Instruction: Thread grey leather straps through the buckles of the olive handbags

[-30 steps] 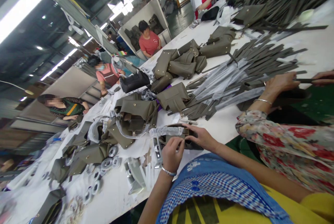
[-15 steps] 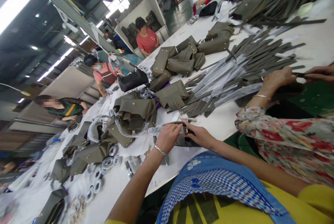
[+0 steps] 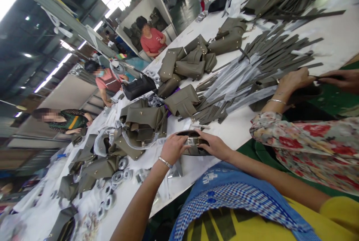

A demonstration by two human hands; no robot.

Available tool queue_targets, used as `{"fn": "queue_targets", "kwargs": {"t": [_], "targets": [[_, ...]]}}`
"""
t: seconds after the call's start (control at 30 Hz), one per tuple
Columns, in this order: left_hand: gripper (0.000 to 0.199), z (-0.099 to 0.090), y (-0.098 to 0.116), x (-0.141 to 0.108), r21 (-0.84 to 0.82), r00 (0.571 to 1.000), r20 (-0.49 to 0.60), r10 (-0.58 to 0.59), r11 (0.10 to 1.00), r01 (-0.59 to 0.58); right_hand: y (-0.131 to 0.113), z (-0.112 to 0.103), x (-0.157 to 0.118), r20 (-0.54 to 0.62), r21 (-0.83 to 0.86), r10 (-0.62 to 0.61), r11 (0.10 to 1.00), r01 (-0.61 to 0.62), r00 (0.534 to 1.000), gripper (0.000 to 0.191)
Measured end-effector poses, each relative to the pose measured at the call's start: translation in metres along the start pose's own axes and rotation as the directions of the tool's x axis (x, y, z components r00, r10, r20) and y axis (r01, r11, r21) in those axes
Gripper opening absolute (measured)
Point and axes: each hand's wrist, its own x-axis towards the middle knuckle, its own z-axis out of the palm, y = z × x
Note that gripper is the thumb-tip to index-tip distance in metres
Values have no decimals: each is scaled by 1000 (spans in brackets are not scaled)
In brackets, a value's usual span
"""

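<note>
An olive-brown bag (image 3: 193,150) with a dark opening and a metal buckle sits at the near edge of the white table. My left hand (image 3: 173,149) grips its left end, fingers bent over the rim. On its right end my right hand (image 3: 213,144) is closed, with the thumb and fingers on either side of the edge. The buckle shows between both hands. Just left of my left hand lies a clear-wrapped strap (image 3: 134,144), beside a heap of olive bags (image 3: 146,117).
Grey-brown straps (image 3: 280,55) and more bags (image 3: 182,61) cover the white table (image 3: 241,130). At the right, close by, a co-worker's hands (image 3: 294,82) hold another bag. Wrapped rolls (image 3: 117,177) lie at the left. Several people sit or stand across the table.
My left hand has shifted slightly left along the bag, and the buckle between my hands is now more exposed. The whole view has moved a little.
</note>
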Motion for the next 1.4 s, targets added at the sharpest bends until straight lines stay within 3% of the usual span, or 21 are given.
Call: {"fn": "queue_targets", "kwargs": {"t": [0.13,0.3,0.4,0.53,0.7,0.77,0.93,1.07,1.13,1.23,1.4], "targets": [[33,-1,0,1,-71,983,179,-29,997,42,-2,4,1,69,-68,-39,997,44,997,69],[30,8,8,8,-105,932,347,-102,984,147,-7,19,5,107,-162,-116,978,132,987,65],[33,16,3,11,-142,914,379,-146,967,213,-8,24,6,106,-168,-113,977,130,988,63],[37,23,-15,12,-243,903,418,-101,945,218,2,17,2,56,-103,-123,986,129,991,68],[37,30,-25,14,-98,908,398,-130,978,183,15,16,1,22,-188,-166,968,167,986,30],[37,36,-22,18,-50,921,368,-123,987,152,13,22,2,6,-203,-188,962,185,982,26],[36,51,-20,27,-115,924,380,-50,988,100,9,32,-8,-112,-155,-55,987,38,992,41],[33,54,-32,30,-317,922,383,53,945,77,20,34,-29,-304,-129,115,979,-160,946,41],[33,53,-34,33,-369,915,388,113,928,42,26,36,-38,-328,-121,174,967,-224,929,33],[35,52,-30,39,-315,905,391,168,948,-40,27,39,-42,-317,-86,226,960,-265,921,22],[46,57,-16,48,-147,893,419,162,983,-110,13,42,-34,-292,-26,263,959,-283,919,11]]}}
